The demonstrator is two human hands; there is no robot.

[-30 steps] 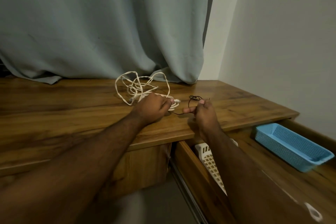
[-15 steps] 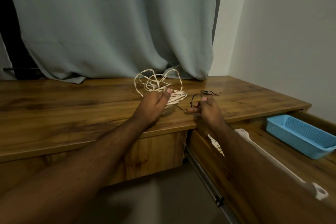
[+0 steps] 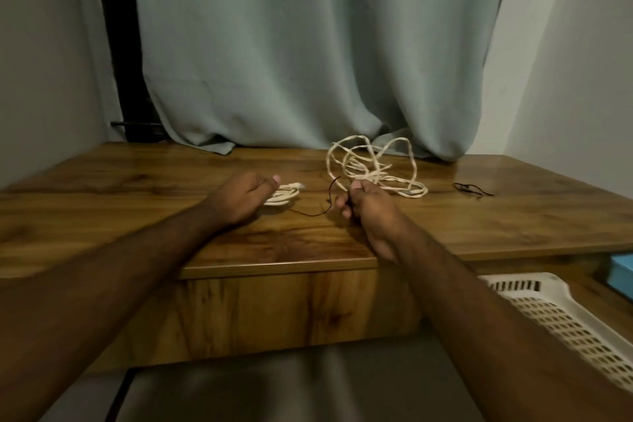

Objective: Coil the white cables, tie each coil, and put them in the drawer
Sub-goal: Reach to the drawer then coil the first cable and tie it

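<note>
My left hand [image 3: 239,199] is closed around a small coiled white cable [image 3: 284,195] that rests on the wooden desk top [image 3: 137,188]. My right hand [image 3: 366,205] pinches a thin black tie string [image 3: 322,209], which curves over the desk toward the coil. Just behind my right hand lies a loose tangle of white cable [image 3: 373,164], uncoiled, with loops standing up. Another black tie string [image 3: 471,189] lies on the desk to the right.
A grey-green curtain [image 3: 308,62] hangs down onto the back of the desk. At lower right an open drawer holds a white perforated basket [image 3: 555,315] and the edge of a blue basket [image 3: 621,272]. A wall closes the right side.
The view has swung right. My left hand drew the coiled cable left, away from the loose tangle, and my right hand carried a black tie string left with it.
</note>
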